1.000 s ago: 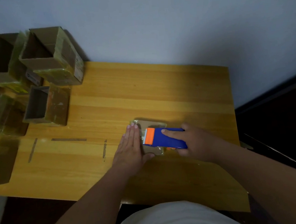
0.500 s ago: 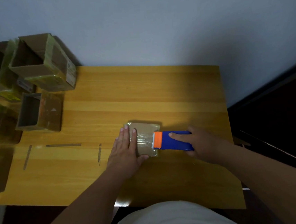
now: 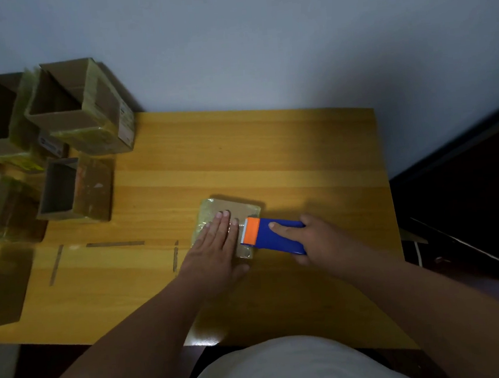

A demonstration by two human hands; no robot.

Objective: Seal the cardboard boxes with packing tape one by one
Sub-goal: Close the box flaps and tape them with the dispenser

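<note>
Scene is being lit dimly; the brightest band is falling across the middle of the wooden table (image 3: pixel 269 156). The wall (image 3: pixel 258 35) is being vignetted toward the corners. Soft shadows are being cast right of the open cardboard boxes (image 3: pixel 82 113). Left-edge boxes are being smeared by wide-angle distortion and blur.

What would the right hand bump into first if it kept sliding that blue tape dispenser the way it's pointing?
Most likely the left hand, pressed flat on the small box. The dispenser in the right hand points its orange end at those fingers, nearly touching.
</note>
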